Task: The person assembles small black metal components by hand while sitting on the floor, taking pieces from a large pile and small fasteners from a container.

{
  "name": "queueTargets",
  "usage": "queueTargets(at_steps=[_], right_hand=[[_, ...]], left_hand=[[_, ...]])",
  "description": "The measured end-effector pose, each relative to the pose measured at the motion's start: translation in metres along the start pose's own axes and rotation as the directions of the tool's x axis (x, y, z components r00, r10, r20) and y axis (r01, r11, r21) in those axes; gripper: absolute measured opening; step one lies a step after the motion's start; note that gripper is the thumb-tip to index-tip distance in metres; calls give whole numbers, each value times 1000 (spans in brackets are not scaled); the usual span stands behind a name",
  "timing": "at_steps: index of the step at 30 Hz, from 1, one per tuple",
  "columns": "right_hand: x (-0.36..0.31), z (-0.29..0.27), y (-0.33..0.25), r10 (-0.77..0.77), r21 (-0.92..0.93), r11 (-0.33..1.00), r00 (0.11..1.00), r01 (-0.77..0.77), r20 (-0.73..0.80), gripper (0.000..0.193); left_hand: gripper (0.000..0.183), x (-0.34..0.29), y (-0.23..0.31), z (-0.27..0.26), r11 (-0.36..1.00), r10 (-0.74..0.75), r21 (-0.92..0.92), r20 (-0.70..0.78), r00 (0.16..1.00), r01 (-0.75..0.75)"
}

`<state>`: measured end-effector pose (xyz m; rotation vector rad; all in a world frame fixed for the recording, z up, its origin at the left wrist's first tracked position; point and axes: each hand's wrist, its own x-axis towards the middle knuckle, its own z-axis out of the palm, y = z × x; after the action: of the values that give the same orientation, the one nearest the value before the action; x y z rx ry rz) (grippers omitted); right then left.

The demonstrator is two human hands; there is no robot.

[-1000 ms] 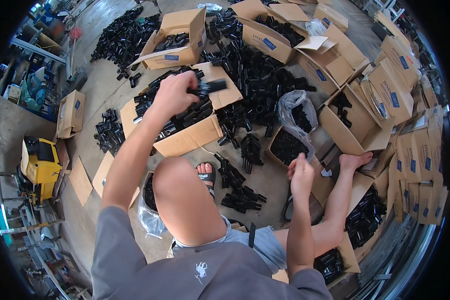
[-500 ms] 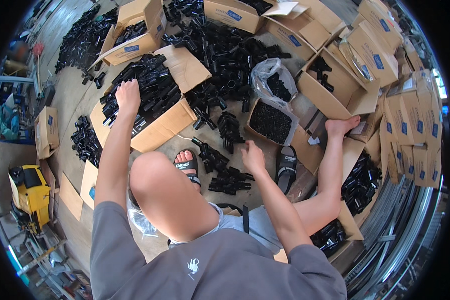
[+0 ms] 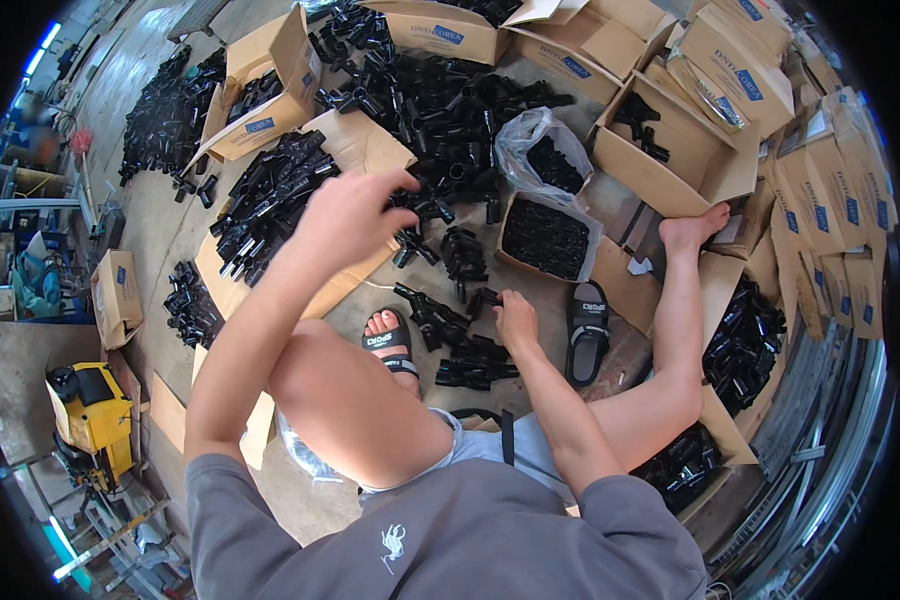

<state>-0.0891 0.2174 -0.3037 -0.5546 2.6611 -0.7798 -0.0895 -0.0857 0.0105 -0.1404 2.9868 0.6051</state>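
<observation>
My left hand (image 3: 353, 218) is raised in front of the open carton of black fittings (image 3: 275, 190). Its thumb and index finger are apart, and no object shows between them. Low between my legs, my right hand (image 3: 516, 322) pinches a short black plastic pipe fitting (image 3: 483, 301) at its fingertips. Close by on the floor are a stacked row of black fittings (image 3: 462, 258), a second group (image 3: 432, 318) and a small bundle (image 3: 478, 368). A lined box of small black parts (image 3: 547, 238) sits just beyond my right hand.
A large heap of black fittings (image 3: 440, 110) covers the floor ahead. Open cartons (image 3: 670, 150) and stacked flat boxes (image 3: 830, 200) stand to the right, above long metal bars (image 3: 820, 440). A yellow machine (image 3: 100, 410) is at the left. An unworn sandal (image 3: 588, 335) lies beside my right hand.
My left hand has lifted from the carton of fittings and come across to the right. A black fitting now shows at my right fingertips. The whole view has shifted slightly.
</observation>
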Motion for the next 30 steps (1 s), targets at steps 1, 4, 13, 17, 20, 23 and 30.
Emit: queueTargets(at_steps=[1,4,13,17,20,23,30], right_hand=[[-6,-9,5,-26,6,1000,999,26,-39,22],[-17,-53,-11,-120,92,986,978,137,-174,20],[-32,-220,-111,74,734,637,930,234,-361,17],[-43,-258,-128,-108,447,812,848,376,-518,21],[-50,-270,-135,-179,316,858,812,405,-556,22],[-56,-269,-140,-166,286,876,799,389,-578,23],[-61,-282,-156,-117,279,904,814,325,-568,13]], left_hand=[[37,-4,19,2,994,100,-34,-15,995,-101],[38,-14,56,0,983,172,-98,204,964,-154],[55,-9,81,28,604,355,-783,432,829,149],[39,-21,114,18,331,346,-883,441,828,332],[33,-24,114,23,444,298,-861,405,864,250],[23,-24,104,42,574,265,-817,256,930,61],[27,-29,109,50,474,67,-880,83,994,41]])
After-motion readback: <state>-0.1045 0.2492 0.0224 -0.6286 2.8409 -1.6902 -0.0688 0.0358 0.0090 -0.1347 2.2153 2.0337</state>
